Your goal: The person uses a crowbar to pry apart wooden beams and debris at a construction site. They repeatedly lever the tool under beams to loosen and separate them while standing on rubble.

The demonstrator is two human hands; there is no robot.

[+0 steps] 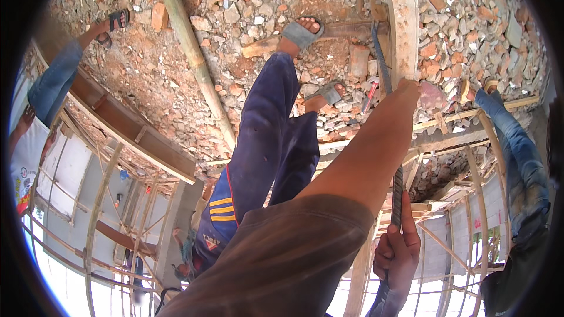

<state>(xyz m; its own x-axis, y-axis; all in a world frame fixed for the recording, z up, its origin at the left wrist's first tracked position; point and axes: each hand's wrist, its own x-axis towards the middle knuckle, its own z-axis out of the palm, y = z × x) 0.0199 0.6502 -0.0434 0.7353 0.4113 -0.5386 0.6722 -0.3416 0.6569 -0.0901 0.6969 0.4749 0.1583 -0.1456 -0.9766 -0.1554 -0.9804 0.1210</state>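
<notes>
A ribbed steel reinforcing bar [397,198] runs from the rubble down past my forearm, which hides part of it. Lower in the view, my right hand [398,246] grips this bar, thumb across it and fingers curled around. My left arm, in a brown sleeve, stretches over the middle of the picture. At its far end, my left hand [410,86] is foreshortened against the end of a thick timber [403,31]; its fingers are mostly hidden. A slim red tool [370,96] lies on the rubble beside the bar.
Legs in dark blue trousers [264,141] stand in sandals on broken brick and stone. Bamboo pole [189,48] and plank [317,35] lie there. Other people in jeans stand left [57,81] and right [506,119]. A wooden trough-like form [128,119] and bamboo scaffolding [99,211] are behind.
</notes>
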